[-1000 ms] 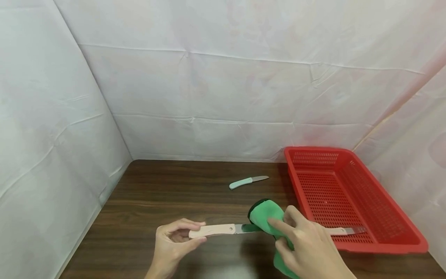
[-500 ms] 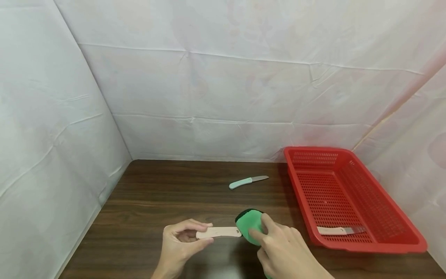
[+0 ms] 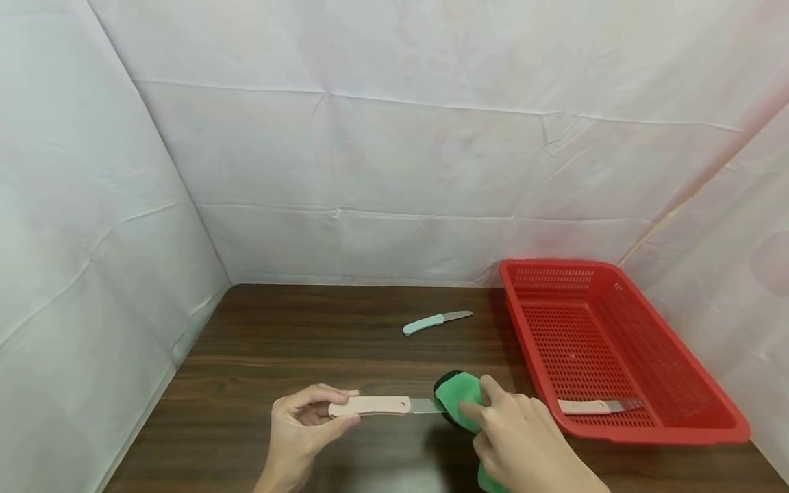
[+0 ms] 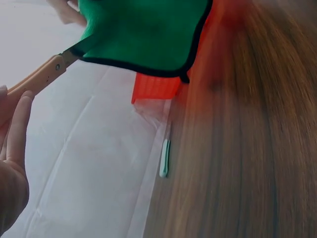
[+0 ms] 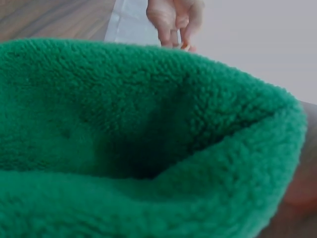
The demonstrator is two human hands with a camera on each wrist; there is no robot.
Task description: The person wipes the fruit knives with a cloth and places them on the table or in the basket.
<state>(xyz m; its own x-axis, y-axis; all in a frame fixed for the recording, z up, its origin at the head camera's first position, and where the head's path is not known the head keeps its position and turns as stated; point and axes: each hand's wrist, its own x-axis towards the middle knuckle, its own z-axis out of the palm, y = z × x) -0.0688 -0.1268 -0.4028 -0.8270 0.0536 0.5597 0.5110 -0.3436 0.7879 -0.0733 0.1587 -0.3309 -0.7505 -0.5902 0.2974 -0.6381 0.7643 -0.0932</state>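
Note:
My left hand (image 3: 302,426) pinches the end of a pale pink knife handle (image 3: 372,405) between thumb and fingers, with the blade pointing right. In my right hand (image 3: 514,431) is a green cloth (image 3: 459,397) with a black edge, folded around the outer part of the blade. A stretch of bare blade (image 3: 425,405) shows between handle and cloth; the tip is hidden. The left wrist view shows the cloth (image 4: 143,34) draped past the blade. Fuzzy green cloth (image 5: 148,99) fills most of the right wrist view.
A mint-handled knife (image 3: 425,324) lies on the dark wooden table (image 3: 296,335) behind my hands. The red basket (image 3: 533,359) stands at the right, with another pink-handled knife (image 3: 582,407) inside near its front. White sheeting (image 3: 370,250) walls in the back and sides.
The cloth slid left up to the handle, covering the blade, then back right toward the tip. The left hand shifted slightly right with the knife, then left again.

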